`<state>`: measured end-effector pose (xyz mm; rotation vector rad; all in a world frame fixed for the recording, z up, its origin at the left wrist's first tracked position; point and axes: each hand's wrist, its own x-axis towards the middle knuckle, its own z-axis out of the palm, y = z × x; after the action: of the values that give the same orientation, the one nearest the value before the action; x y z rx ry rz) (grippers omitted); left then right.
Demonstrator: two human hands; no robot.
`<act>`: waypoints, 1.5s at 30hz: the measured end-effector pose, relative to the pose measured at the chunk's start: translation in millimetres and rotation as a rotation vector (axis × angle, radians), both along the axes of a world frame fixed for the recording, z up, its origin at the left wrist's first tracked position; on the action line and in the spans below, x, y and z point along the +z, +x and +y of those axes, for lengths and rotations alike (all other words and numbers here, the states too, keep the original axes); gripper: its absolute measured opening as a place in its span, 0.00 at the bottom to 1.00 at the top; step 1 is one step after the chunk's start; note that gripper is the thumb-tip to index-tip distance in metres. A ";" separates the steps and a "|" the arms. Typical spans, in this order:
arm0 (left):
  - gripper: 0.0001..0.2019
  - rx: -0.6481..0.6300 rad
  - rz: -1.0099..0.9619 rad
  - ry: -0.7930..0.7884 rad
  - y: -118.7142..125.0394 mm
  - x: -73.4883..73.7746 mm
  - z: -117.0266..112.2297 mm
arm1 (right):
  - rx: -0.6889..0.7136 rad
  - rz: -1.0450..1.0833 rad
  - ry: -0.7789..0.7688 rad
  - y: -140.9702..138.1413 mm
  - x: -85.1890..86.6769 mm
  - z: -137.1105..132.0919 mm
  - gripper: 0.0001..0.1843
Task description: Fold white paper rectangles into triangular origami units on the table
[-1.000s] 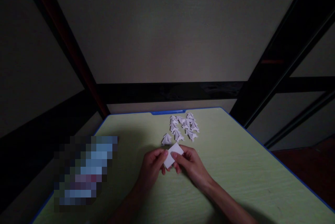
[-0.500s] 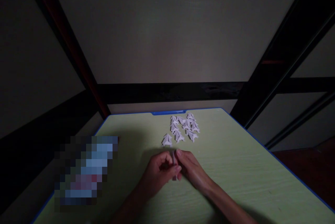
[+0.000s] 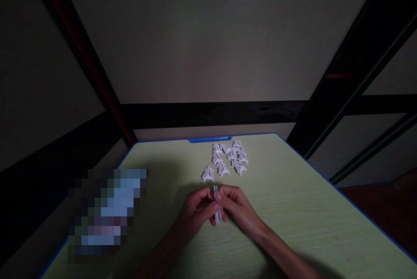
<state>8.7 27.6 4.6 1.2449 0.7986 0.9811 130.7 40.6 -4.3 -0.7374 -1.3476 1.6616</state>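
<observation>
Between my two hands is a narrow piece of folded white paper, held upright and seen edge-on. My left hand pinches it from the left, thumb across its lower part. From the other side my right hand grips it, with the thumb pressed near its upper part. The fingertips behind the paper are partly hidden. Just beyond my hands, several folded white paper figures with pointed tips lie in a loose cluster. One paper figure sits a little apart at the near left.
The light green table has a blue rim and a blue handle-like strip at its far edge. A blurred-out, pixelated flat object lies at the left. Dark-framed pale panels stand behind the table.
My right thumb has come down and left onto the folded paper, and its layered edges now show more. The paper figures on the table have stayed in place.
</observation>
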 end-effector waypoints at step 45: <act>0.10 0.297 0.038 -0.056 -2.1 -0.5 3.8 | -0.263 -0.210 0.107 5.6 -3.1 4.5 0.16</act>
<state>6.6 31.4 4.2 1.1193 1.0551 1.1669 136.3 45.2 -7.4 -1.0013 -1.4037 1.3239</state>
